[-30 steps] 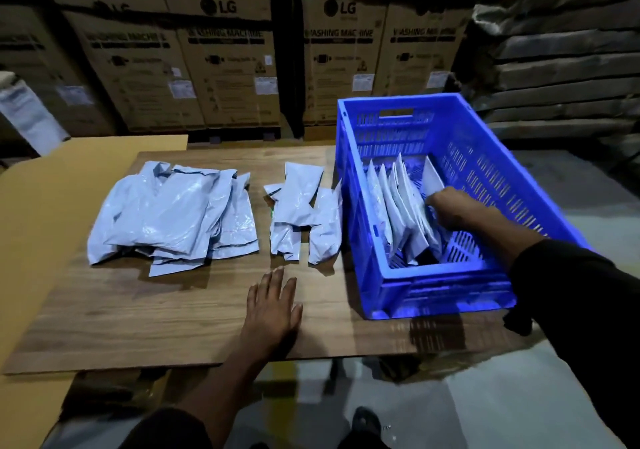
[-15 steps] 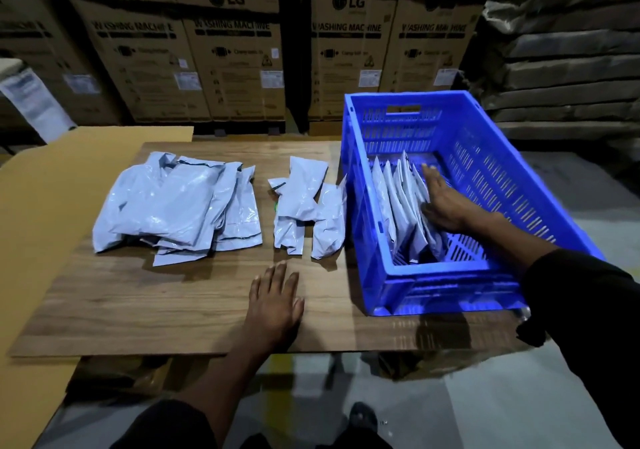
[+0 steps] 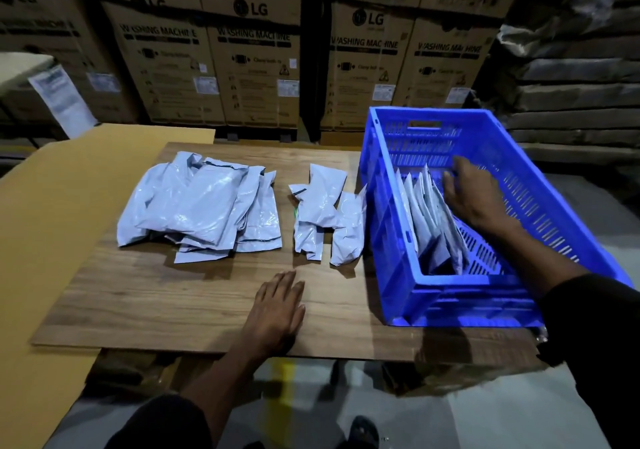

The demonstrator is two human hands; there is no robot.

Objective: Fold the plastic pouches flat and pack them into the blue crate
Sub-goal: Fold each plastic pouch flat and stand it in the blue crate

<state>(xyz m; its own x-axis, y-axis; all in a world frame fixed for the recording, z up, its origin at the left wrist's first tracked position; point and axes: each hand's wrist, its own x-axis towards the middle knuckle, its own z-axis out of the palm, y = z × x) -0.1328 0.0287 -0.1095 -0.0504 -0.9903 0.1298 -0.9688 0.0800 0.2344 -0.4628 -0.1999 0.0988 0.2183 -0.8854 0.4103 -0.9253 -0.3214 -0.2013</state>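
Note:
A blue crate (image 3: 391, 227) stands on the right of the wooden board (image 3: 173, 296). Inside it several folded grey pouches (image 3: 427, 220) stand on edge in a row along the left wall. My right hand (image 3: 476, 196) is inside the crate, fingers relaxed, beside the pouch row's far end and holding nothing. A loose pile of unfolded grey pouches (image 3: 201, 206) lies at the board's left. A few folded pouches (image 3: 325, 213) lie just left of the crate. My left hand (image 3: 278, 305) rests flat on the board near its front edge.
Stacked cardboard washing-machine boxes (image 3: 252, 61) form a wall behind the board. A tan cardboard sheet (image 3: 52, 206) lies under the board on the left. Wrapped stacks (image 3: 571, 78) stand at the right. Grey floor and my foot show below the board's front edge.
My right hand has lifted off the pouch row's near part and moved toward the crate's far end. The left hand has stayed flat on the board.

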